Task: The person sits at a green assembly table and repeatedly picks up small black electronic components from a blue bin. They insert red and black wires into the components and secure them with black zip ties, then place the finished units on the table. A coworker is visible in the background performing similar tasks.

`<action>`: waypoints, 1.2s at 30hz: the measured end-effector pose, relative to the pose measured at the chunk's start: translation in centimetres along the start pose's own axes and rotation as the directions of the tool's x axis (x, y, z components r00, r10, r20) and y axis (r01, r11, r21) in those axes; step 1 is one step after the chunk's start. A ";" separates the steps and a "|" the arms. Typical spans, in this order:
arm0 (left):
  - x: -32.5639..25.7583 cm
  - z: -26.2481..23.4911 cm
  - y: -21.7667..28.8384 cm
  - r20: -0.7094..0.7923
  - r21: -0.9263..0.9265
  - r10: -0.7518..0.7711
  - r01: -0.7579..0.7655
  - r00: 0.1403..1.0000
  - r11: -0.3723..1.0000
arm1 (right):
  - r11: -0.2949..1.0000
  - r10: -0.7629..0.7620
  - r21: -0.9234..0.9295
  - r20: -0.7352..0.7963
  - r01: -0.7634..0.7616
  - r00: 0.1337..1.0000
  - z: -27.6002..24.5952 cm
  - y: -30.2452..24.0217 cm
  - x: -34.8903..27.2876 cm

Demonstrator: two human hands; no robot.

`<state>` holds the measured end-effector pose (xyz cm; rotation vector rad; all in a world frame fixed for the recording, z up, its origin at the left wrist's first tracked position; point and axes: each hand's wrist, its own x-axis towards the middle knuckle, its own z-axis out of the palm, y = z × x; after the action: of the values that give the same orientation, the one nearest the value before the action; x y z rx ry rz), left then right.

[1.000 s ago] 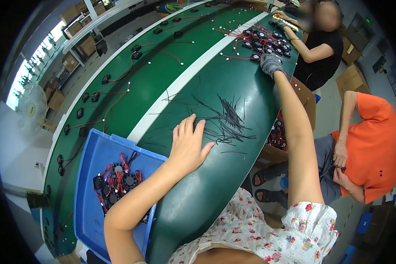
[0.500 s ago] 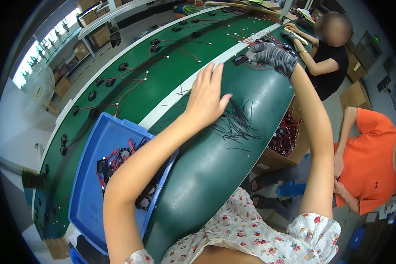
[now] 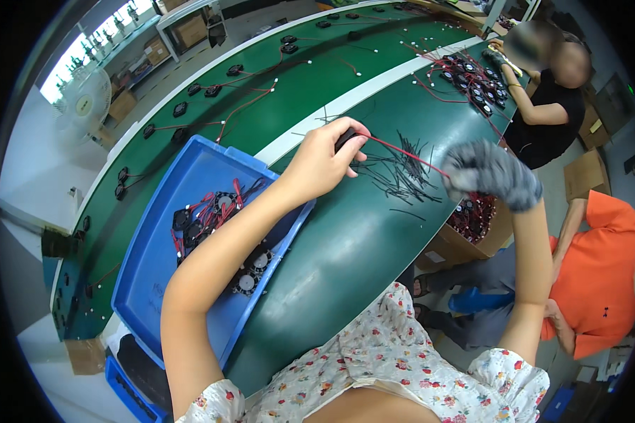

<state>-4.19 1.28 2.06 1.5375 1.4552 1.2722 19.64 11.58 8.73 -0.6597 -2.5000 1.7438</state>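
My bare left hand (image 3: 322, 161) pinches a small black fan (image 3: 345, 139) above the green work surface. A red wire (image 3: 402, 151) runs taut from the fan to my right hand (image 3: 488, 173), which wears a grey knitted glove and is blurred by motion. The gloved fingers are closed at the wire's far end; the tip itself is hidden. Thin black strips (image 3: 413, 176) lie loose on the surface below and between my hands. Farther off, a cluster of black fans (image 3: 471, 79) with red wires sits on the same surface.
At left, a blue tray (image 3: 142, 292) holds fans and wires. Beyond the white divider, a green belt (image 3: 243, 106) carries spaced-out fans. A cardboard box of wired fans (image 3: 441, 252) stands by the right edge. One person works at the far right; another in orange (image 3: 591, 275) is nearer.
My right hand has come back from the fan cluster toward me. My left hand, earlier open and empty, is now closed on a fan, with its wire stretched between both hands.
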 end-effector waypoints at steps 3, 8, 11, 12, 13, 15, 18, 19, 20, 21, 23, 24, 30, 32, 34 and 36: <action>-1.7 -0.8 -0.3 0.017 -0.237 -0.107 0.108 0.994 0.966 | 0.967 -0.129 0.218 -0.028 0.132 0.991 2.8 0.5 -2.4; -3.6 0.8 -0.1 0.190 -0.357 -0.196 0.254 0.962 0.899 | 0.652 -0.223 0.638 -0.354 0.409 0.908 6.0 -0.7 -4.0; -4.8 2.0 1.2 0.337 -0.424 -0.204 0.342 0.919 0.839 | 0.559 -0.260 0.444 -0.708 0.700 0.656 7.3 -0.4 -1.2; -5.1 2.2 1.5 0.373 -0.434 -0.189 0.351 0.908 0.830 | 0.533 -0.241 0.465 -0.718 0.707 0.654 7.8 -0.9 -0.3; -5.7 2.2 1.7 0.391 -0.448 -0.180 0.358 0.903 0.819 | 0.577 -0.237 0.422 -0.733 0.700 0.638 8.4 -0.9 1.0; -5.9 2.4 2.4 0.452 -0.455 -0.153 0.375 0.879 0.808 | 0.639 -0.227 0.386 -0.731 0.665 0.643 9.2 0.0 2.5; -6.4 2.5 2.9 0.467 -0.472 -0.120 0.361 0.876 0.804 | 0.717 -0.135 0.386 -0.741 0.581 0.658 9.6 0.7 3.4; -6.5 2.4 2.9 0.455 -0.473 -0.133 0.365 0.880 0.802 | 0.728 -0.112 0.394 -0.739 0.561 0.664 9.6 0.5 3.4; -6.6 2.4 2.9 0.446 -0.475 -0.129 0.356 0.886 0.805 | 0.736 -0.116 0.386 -0.738 0.556 0.665 9.7 0.4 3.4; -6.7 2.4 2.8 0.438 -0.476 -0.124 0.346 0.890 0.808 | 0.744 -0.119 0.378 -0.737 0.551 0.666 9.9 0.4 3.5; -6.8 2.4 2.7 0.426 -0.477 -0.106 0.322 0.899 0.818 | 0.769 -0.124 0.345 -0.745 0.538 0.656 10.2 0.3 3.6; -6.8 2.5 2.7 0.422 -0.476 -0.094 0.309 0.902 0.823 | 0.785 -0.126 0.323 -0.753 0.530 0.646 10.3 0.1 3.6; -7.1 2.8 2.9 0.398 -0.428 -0.094 0.275 0.912 0.861 | 0.809 -0.162 0.260 -0.764 0.527 0.625 10.7 -0.4 3.2; -7.2 3.1 3.0 0.389 -0.413 -0.113 0.282 0.914 0.866 | 0.813 -0.170 0.250 -0.762 0.526 0.625 10.8 -0.3 3.1; -7.3 3.3 3.2 0.374 -0.400 -0.127 0.283 0.919 0.872 | 0.811 -0.178 0.244 -0.764 0.533 0.621 11.1 -0.4 3.0; -7.3 3.6 3.2 0.353 -0.385 -0.140 0.280 0.925 0.879 | 0.799 -0.186 0.228 -0.786 0.556 0.590 11.3 -0.3 2.9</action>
<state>0.97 -5.77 2.43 1.1795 1.0190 1.0660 13.99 2.47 4.10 -0.5549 -1.4546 1.4052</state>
